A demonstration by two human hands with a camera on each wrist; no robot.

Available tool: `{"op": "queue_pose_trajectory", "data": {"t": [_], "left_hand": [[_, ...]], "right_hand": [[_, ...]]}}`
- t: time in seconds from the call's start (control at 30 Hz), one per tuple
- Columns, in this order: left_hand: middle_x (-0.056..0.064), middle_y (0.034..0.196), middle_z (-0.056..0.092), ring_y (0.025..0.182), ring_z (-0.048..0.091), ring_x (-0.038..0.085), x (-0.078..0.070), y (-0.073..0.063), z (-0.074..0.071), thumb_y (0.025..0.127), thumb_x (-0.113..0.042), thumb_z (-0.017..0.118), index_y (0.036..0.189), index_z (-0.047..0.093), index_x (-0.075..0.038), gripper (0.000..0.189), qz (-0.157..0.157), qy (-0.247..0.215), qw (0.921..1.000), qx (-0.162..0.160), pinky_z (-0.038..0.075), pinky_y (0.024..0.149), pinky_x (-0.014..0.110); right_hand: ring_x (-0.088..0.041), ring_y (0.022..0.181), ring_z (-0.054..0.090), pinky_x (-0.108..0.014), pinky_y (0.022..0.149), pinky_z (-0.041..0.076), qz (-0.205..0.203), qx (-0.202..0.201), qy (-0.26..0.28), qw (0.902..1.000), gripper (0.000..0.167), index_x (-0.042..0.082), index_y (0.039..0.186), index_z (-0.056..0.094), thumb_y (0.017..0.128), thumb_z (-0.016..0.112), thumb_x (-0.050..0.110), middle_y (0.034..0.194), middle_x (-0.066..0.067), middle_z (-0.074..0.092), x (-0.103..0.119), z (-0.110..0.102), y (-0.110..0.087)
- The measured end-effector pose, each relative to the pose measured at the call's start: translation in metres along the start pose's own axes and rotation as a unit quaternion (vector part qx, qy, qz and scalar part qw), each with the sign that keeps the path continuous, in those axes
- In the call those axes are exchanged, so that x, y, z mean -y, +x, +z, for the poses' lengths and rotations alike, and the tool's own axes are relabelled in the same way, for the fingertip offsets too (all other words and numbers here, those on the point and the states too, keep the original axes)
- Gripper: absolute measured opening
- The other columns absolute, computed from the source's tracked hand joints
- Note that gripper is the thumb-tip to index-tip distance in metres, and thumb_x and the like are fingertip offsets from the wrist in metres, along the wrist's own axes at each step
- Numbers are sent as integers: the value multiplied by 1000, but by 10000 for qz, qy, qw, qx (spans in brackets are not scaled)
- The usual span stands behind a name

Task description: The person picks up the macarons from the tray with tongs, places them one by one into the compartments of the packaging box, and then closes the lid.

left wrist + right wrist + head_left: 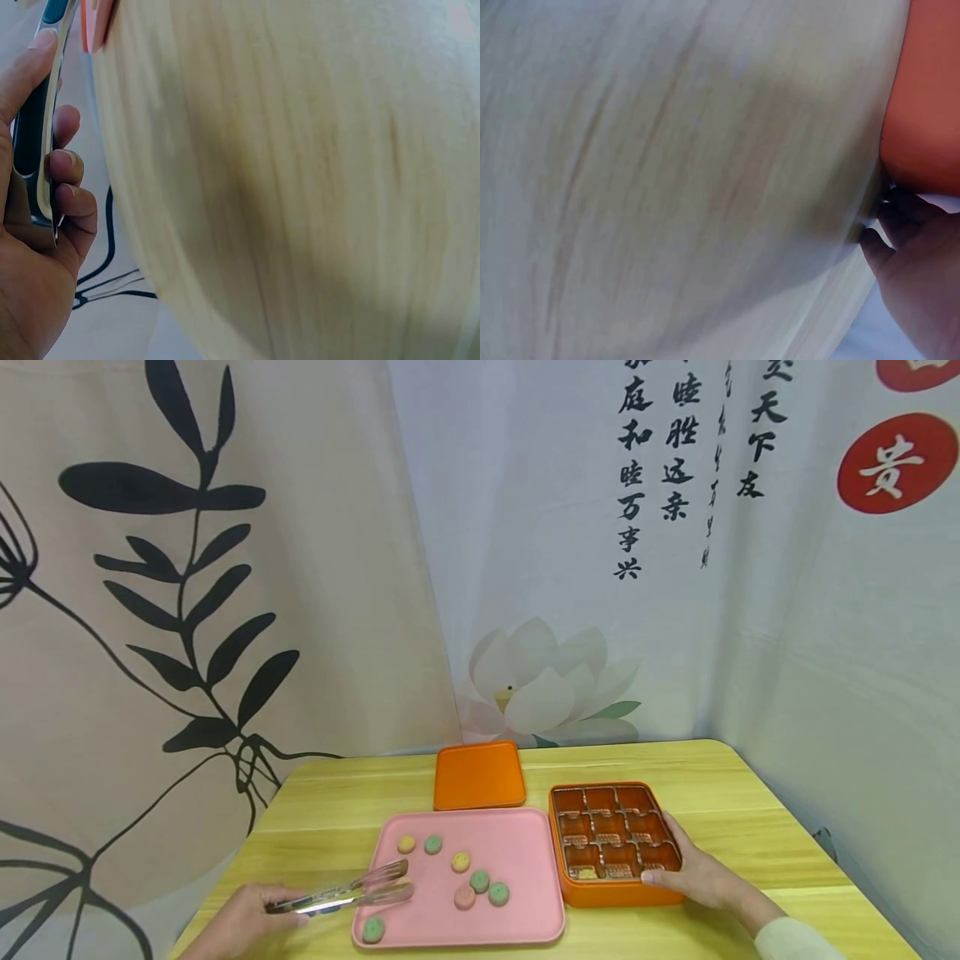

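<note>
So the left hand [251, 920] has a firm grip on some metal tongs [322, 902], fingers wrapped round the handle end, arms spread slightly with the tips over the left side of a pink tray [525, 860]. Seven macarons sit on that tray: four green, two yellow, one pink [464, 897]. The right hand [701, 870] is holding the near right corner of an orange divided box [622, 895], thumb at the front rim. Yellow macaron [587, 874] in its front left compartment. Orange lid [480, 777] lies behind the tray.
</note>
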State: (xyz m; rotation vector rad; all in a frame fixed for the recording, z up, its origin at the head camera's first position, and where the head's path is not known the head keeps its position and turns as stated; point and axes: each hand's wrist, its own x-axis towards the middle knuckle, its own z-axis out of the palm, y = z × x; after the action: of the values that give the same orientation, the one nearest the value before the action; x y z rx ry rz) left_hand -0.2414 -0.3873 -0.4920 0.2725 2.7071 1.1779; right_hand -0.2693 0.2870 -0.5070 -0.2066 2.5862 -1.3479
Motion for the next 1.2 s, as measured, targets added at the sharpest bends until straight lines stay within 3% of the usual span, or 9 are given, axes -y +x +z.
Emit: {"op": "queue_pose_trajectory", "data": {"t": [0.13,0.3,0.5,0.63,0.8,0.87,1.03,1.2], "left_hand": [[12,102,72,89,64,19,2,0,3,81,-32,81,111,73,0,45,-106,-7,9999,-17,54,70,31],[11,99,73,88,64,19,1,1,5,83,-32,80,108,75,1,42,-16,-54,10000,15,53,69,30],[10,97,73,83,59,18,-4,3,8,82,-34,80,106,76,-1,41,-520,-77,9985,-119,50,66,31],[9,95,73,80,57,18,-5,4,9,83,-33,80,105,76,0,40,-635,-77,9978,-181,48,63,31],[0,67,58,57,38,13,-6,3,12,81,-36,81,102,78,-2,40,-708,16,9968,-383,36,50,25],[-2,61,48,53,32,11,-7,4,13,80,-38,81,100,79,-6,38,-683,99,9965,-469,33,47,23],[-1,76,63,56,35,10,-14,7,15,82,-39,79,97,79,-11,32,-378,303,9973,-545,34,48,24],[-3,68,57,55,36,7,-26,15,19,85,-38,77,98,79,-13,28,-82,367,9978,-539,34,48,23]], "right_hand": [[-48,123,49,-65,101,34,-40,28,38,10000,113,4,156,-9,88,76,34,144,-43,32,1,-1,0],[-47,123,49,-64,101,34,-84,32,67,9999,113,4,156,-9,88,76,33,144,-42,33,-1,-1,1],[-43,122,51,-60,101,36,-104,11,28,9999,113,2,156,-9,88,76,32,144,-42,32,-7,0,2],[-43,122,51,-59,101,37,-70,52,89,9999,113,2,156,-10,88,76,32,145,-42,30,-7,-1,3],[-44,123,50,-59,102,36,-27,28,134,9999,113,4,156,-9,87,77,33,145,-41,31,-5,0,2],[-44,123,50,-59,102,36,-38,28,140,9999,114,4,156,-9,87,77,33,145,-41,32,-5,0,2],[-43,122,51,-59,102,36,-37,15,112,9999,113,4,156,-9,87,77,33,143,-40,36,-4,0,2],[-44,120,52,-60,101,37,-19,-16,25,10000,114,4,156,-8,87,77,34,141,-40,38,-3,0,1]]}}
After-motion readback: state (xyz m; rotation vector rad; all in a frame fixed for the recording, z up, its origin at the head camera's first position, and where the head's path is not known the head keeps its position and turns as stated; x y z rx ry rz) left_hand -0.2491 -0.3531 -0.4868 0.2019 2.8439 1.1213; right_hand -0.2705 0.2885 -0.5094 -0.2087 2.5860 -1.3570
